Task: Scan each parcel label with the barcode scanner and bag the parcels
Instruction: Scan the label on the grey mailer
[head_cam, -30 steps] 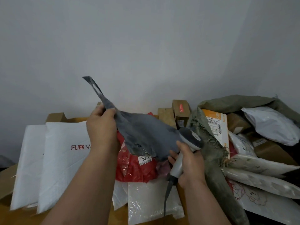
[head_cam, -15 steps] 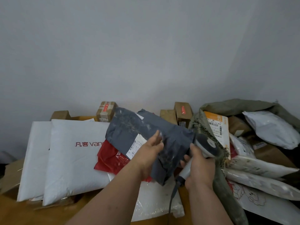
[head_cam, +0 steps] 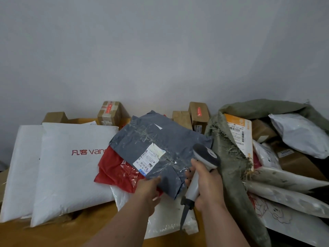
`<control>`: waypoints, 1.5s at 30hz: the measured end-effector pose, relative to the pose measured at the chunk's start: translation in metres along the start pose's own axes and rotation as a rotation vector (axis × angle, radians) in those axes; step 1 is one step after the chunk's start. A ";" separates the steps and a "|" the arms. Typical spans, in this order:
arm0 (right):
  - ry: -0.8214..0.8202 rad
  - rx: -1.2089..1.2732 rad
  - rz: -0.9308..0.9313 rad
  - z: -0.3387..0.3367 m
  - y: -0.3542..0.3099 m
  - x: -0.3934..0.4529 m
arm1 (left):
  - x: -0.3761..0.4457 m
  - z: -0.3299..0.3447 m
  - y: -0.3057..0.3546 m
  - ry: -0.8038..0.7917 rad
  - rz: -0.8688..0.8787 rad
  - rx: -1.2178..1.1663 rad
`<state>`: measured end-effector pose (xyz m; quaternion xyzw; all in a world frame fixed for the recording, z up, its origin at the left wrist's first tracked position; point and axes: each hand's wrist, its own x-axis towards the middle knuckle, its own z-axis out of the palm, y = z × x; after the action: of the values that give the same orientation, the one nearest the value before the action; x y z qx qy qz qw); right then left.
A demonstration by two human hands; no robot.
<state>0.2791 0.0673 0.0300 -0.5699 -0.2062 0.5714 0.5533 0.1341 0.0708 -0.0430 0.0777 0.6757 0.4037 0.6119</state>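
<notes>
Now you are pinching the near edge of the grey parcel (head_cam: pixel 160 139) with your left hand (head_cam: pixel 148 190), atop the red one (head_cam: pixel 115 170); your right hand (head_cam: pixel 207 182), fingers wrapped round the scanner (head_cam: pixel 204 163), should be tilting its head toward the label (head_cam: pixel 151 158).

Left hand (head_cam: pixel 148 191) holds near edge of grey parcel (head_cam: pixel 160 148), label (head_cam: pixel 150 158) face up, barcode visible. Grey parcel lies on red parcel (head_cam: pixel 115 171). Right hand (head_cam: pixel 207 184) grips barcode scanner (head_cam: pixel 201 168) by handle, head just right of label, cable hangs near. White mailers (head_cam: pixel 67 166) left on counter (head_cam: pixel 80 230). Small cardboard boxes (head_cam: pixel 110 113) far, by wall. Green woven sack (head_cam: pixel 235 166) right, holding white parcels (head_cam: pixel 288 182) and box with orange label (head_cam: pixel 238 134).
</notes>
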 end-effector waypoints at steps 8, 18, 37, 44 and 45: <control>-0.007 -0.030 0.077 -0.003 0.017 0.021 | 0.017 0.019 -0.003 0.089 -0.070 -0.167; -0.166 -0.194 0.151 0.019 0.023 0.022 | 0.008 -0.008 0.017 0.125 0.312 -0.108; -0.396 -0.317 0.075 0.074 0.028 -0.027 | -0.039 -0.121 0.095 0.026 0.496 0.367; -0.426 -0.290 0.069 0.087 0.027 -0.041 | -0.057 -0.143 0.147 0.048 0.645 0.763; -0.429 -0.289 0.080 0.088 0.028 -0.042 | -0.054 -0.144 0.150 0.157 0.692 0.820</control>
<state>0.1798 0.0565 0.0469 -0.5165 -0.3756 0.6653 0.3867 -0.0394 0.0727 0.0834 0.4976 0.7566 0.2893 0.3103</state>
